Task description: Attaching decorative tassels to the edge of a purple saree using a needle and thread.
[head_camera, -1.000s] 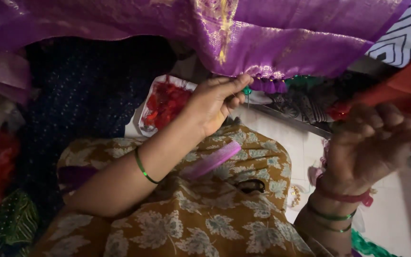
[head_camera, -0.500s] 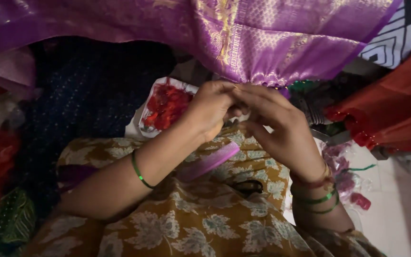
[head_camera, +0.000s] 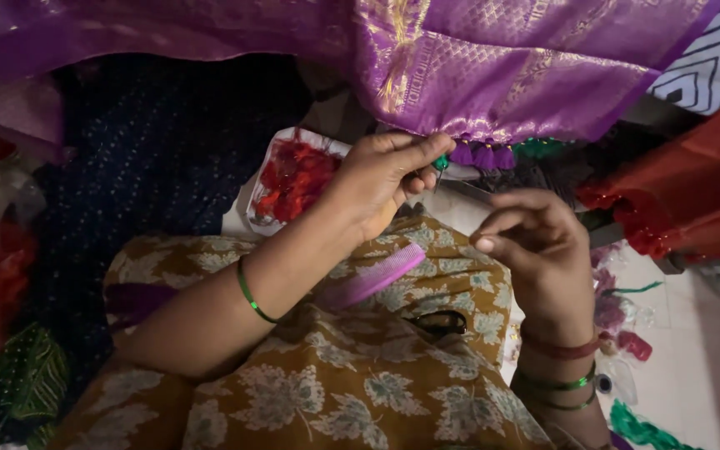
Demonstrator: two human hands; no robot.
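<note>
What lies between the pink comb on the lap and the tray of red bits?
In the head view, the left hand and its forearm cross between the pink comb and the tray of red bits, over the mustard floral cloth.

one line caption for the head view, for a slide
Left hand pinches a green tassel at the purple fabric's edge; right hand hovers apart, a pink comb on the lap.

Pink comb (head_camera: 374, 280), tray of red bits (head_camera: 292, 180)
</note>
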